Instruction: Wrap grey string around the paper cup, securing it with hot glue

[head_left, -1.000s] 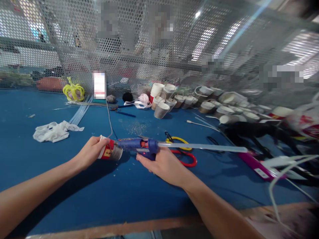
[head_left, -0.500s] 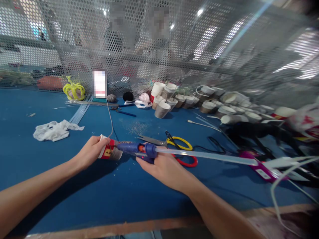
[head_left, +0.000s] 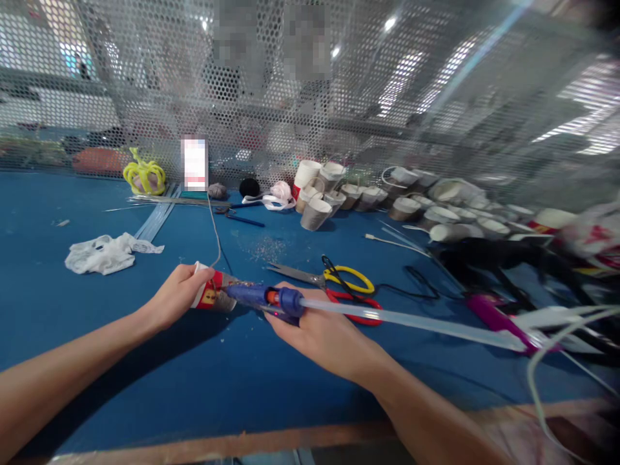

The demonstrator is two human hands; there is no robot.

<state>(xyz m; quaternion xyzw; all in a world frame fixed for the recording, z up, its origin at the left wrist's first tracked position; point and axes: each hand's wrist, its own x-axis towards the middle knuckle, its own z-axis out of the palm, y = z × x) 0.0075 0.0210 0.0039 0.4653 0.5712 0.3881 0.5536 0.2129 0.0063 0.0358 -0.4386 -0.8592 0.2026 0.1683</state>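
Head view: left of the frame's middle, our left hand [head_left: 175, 298] held a cup [head_left: 208, 297]; our right hand [head_left: 325, 339] held a glue gun [head_left: 249, 294], its back just dipped, maybe as we aimed.

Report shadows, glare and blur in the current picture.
Head view: a dark shadow lies on the table below the left forearm; head view: the glue stick shines; head view: a pale streak crosses the mesh, upper right; head view: the bag looks smeared.
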